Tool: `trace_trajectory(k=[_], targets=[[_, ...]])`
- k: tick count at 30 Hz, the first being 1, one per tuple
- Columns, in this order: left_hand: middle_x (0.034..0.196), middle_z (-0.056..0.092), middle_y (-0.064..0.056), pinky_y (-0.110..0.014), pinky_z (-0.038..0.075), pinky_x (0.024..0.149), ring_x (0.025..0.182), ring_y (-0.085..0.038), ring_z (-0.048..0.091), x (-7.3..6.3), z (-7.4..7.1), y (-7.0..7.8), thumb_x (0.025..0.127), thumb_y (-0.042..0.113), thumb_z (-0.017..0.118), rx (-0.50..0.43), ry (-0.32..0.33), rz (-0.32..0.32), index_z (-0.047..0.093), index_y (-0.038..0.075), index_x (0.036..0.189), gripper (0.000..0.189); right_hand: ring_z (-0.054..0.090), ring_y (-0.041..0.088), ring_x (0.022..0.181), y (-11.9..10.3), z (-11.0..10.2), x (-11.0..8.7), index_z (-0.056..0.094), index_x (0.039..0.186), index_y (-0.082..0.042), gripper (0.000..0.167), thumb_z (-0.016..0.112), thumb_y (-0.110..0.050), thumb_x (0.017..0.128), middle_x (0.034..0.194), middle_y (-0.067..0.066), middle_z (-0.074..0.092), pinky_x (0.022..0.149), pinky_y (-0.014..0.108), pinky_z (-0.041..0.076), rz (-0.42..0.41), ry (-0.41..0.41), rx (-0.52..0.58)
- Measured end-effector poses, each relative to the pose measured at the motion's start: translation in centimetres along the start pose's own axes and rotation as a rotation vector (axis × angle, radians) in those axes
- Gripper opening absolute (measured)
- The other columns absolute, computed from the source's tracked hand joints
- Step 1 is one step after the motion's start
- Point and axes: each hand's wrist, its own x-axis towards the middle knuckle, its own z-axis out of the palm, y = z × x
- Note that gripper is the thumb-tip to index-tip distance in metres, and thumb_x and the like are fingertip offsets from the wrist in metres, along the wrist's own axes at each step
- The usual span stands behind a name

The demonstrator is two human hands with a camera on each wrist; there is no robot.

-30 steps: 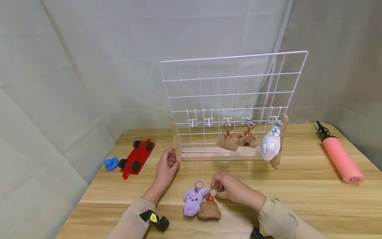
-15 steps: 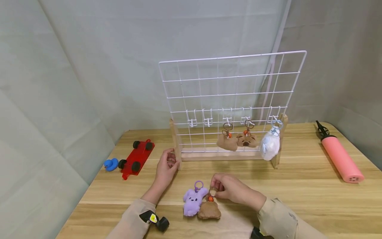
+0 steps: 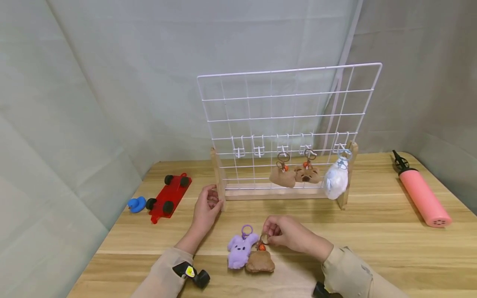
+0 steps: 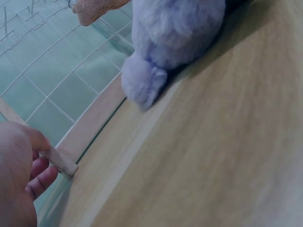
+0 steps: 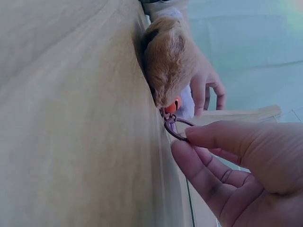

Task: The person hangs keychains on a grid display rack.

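Observation:
My right hand pinches the metal ring of a brown plush keychain between thumb and index finger. An orange bell hangs at that ring, and the plush lies on the table. Touching it on the left is a purple plush keychain with a purple ring. At the left wooden foot of a white wire grid rack, my left hand grips the post with its thumb in front and fingers curled. Two brown plush keychains and a white-blue fluffy one hang from the rack's hooks.
Two hooks on the rack's left bear nothing. On the table's left lie a red toy car chassis with black wheels and a blue toy duck. A pink hand pump lies at the right. Grey cloth hangs behind.
The metal ring in my right hand has turned and now shows more edge-on. Both hands stay almost in place, and the whole head view shifts slightly.

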Motion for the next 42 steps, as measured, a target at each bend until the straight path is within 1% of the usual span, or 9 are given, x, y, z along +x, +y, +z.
trace_trajectory(k=[6,15,23,31,42], targets=[[0.103,0.059,-0.021,-0.016,0.049,0.068,0.088,-0.027,0.058,0.1,-0.1,0.0,0.082,-0.01,0.065,0.015,-0.001,0.006,0.047,-0.002,0.126,0.048,0.052,-0.003,0.069,-0.2,-0.2,0.1,0.063,0.089,-0.009,0.012,0.071,-0.003,0.082,0.076,-0.005,0.061,0.066,0.018,0.049,0.017,-0.001,0.018],[0.103,0.059,-0.022,-0.017,0.05,0.069,0.088,-0.028,0.058,0.0,-0.2,0.1,0.083,-0.01,0.065,0.006,-0.004,-0.003,0.047,-0.002,0.126,0.047,0.055,-0.001,0.067,-0.6,-0.4,0.1,0.062,0.092,-0.006,0.01,0.066,0.0,0.085,0.077,0.0,0.063,0.062,0.019,0.052,0.006,0.0,0.077],[0.104,0.059,-0.022,-0.017,0.05,0.068,0.088,-0.027,0.058,-0.1,-0.2,0.2,0.083,-0.009,0.065,0.007,-0.009,-0.015,0.047,-0.003,0.125,0.046,0.055,0.0,0.065,-1.2,-0.7,-0.1,0.062,0.092,-0.005,0.01,0.063,0.002,0.085,0.076,0.001,0.062,0.06,0.02,0.053,0.012,-0.007,0.094],[0.104,0.058,-0.022,-0.015,0.049,0.068,0.088,-0.027,0.057,-0.2,-0.1,0.2,0.083,-0.01,0.065,-0.006,-0.006,-0.018,0.047,-0.003,0.125,0.047,0.056,-0.001,0.063,-1.7,-1.5,-0.4,0.062,0.092,-0.004,0.008,0.059,0.002,0.088,0.075,0.002,0.063,0.057,0.021,0.053,-0.048,-0.033,0.095],[0.104,0.059,-0.022,-0.015,0.049,0.069,0.088,-0.028,0.058,-0.1,-0.1,0.1,0.083,-0.01,0.065,-0.012,-0.008,-0.009,0.046,-0.002,0.126,0.048,0.058,0.0,0.063,-3.0,-2.9,-1.0,0.063,0.09,-0.005,0.006,0.06,0.0,0.089,0.074,0.003,0.065,0.059,0.02,0.053,-0.077,-0.07,0.093]])
